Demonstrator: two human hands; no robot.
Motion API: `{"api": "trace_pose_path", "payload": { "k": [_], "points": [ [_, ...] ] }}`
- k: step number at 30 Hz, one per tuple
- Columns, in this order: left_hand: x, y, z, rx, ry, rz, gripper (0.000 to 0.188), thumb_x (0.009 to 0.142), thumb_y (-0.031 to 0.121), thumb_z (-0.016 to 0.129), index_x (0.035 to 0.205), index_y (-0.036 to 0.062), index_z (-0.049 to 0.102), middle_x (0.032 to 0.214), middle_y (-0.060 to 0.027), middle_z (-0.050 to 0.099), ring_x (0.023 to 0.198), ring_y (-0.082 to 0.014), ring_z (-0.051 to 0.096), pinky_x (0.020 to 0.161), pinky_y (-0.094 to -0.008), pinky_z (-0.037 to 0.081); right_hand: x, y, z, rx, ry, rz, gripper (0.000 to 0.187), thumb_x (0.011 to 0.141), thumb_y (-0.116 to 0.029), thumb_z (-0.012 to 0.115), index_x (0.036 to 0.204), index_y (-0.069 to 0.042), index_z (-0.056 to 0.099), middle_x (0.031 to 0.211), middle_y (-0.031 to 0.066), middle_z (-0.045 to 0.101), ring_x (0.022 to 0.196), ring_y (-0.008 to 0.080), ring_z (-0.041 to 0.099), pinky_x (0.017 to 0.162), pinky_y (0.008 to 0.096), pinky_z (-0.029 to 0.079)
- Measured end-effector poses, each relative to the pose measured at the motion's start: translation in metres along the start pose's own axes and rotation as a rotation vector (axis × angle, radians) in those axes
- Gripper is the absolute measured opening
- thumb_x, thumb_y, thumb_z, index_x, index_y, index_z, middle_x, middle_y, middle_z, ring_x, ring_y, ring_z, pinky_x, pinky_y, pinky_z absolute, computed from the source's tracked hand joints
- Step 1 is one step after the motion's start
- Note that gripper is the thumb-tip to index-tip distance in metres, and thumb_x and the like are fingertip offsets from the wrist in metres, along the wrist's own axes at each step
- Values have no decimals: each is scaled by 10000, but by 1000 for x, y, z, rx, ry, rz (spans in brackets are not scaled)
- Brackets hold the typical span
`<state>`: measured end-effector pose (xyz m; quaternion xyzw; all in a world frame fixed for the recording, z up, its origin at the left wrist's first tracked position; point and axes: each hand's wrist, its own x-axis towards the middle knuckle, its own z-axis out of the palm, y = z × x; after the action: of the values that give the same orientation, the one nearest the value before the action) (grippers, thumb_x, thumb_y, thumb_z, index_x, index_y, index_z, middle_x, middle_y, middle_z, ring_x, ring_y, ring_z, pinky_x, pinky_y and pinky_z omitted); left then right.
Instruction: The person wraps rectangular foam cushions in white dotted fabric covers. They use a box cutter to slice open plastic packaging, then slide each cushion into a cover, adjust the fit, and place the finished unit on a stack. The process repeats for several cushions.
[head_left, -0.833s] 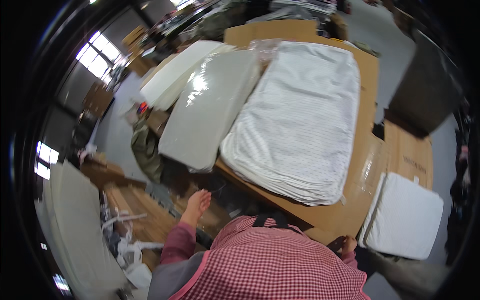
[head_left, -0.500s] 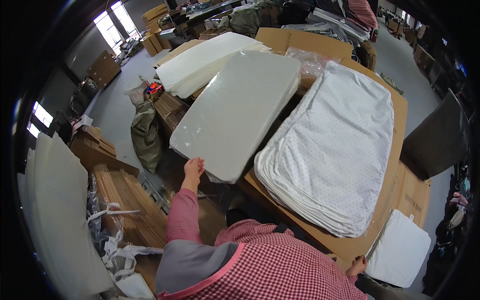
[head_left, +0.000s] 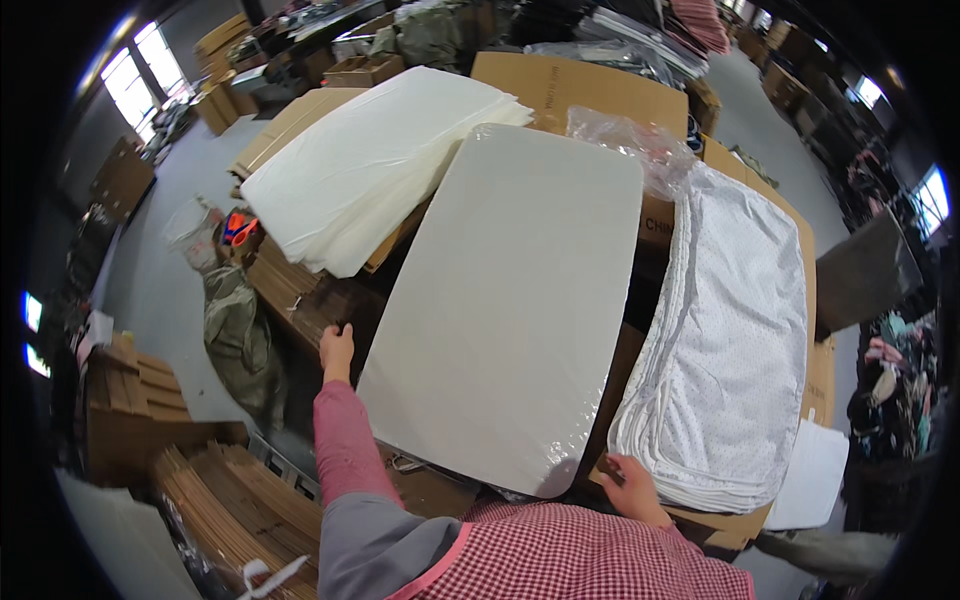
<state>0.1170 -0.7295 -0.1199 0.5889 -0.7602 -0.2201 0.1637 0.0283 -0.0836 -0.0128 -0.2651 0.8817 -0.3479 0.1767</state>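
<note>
A large white foam pad [head_left: 520,290] wrapped in clear plastic lies slanted in front of me over cardboard boxes. My left hand [head_left: 337,350], in a pink sleeve, grips its left long edge. My right hand [head_left: 630,487] is at the pad's near right corner, fingers curled against it, right beside a stack of white quilted covers [head_left: 735,330]. Another stack of cream foam sheets [head_left: 370,165] lies to the far left of the pad.
Crumpled clear plastic [head_left: 640,150] sits at the pad's far right corner. Flattened cardboard [head_left: 590,90] lies underneath. A green sack [head_left: 235,330] and cardboard stacks [head_left: 200,490] stand on the floor to the left. A white sheet [head_left: 810,485] lies at the right.
The view has swung left and closer, bringing the foam pad to the centre. My left hand has reached its left edge, and my right hand has come up to the near right corner.
</note>
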Motion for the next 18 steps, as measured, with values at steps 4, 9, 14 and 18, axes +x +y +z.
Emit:
{"api": "trace_pose_path", "payload": {
  "k": [4,9,14,18],
  "points": [
    [-20,-14,10,-499,-590,106,449,923,372,652,1128,-27,639,974,-96,700,890,-186,635,806,-336,497,28,-7,54,31,-173,438,617,843,-374,697,1252,50,513,1222,259,589,1117,386,593,953,426,475],
    [-67,-33,5,-204,-474,364,400,928,313,650,1146,-22,628,983,-107,699,902,-182,634,820,-317,491,33,12,60,181,-409,440,568,864,-447,662,1154,40,627,1106,247,665,1027,352,646,899,390,497],
    [-105,-65,-35,-229,-411,233,312,939,237,641,1101,-30,628,948,-97,683,886,-178,627,797,-314,497,-36,-23,-15,566,-383,537,408,936,-364,628,1195,-51,666,1130,124,689,1084,218,630,945,308,470],
    [-181,-35,-63,-478,-308,384,242,958,192,623,1091,-10,632,929,-62,666,880,-132,616,792,-278,497,-99,-45,-45,512,-224,237,298,905,-149,670,1190,-65,677,1204,129,658,1149,243,597,1008,357,447]
  ]
}}
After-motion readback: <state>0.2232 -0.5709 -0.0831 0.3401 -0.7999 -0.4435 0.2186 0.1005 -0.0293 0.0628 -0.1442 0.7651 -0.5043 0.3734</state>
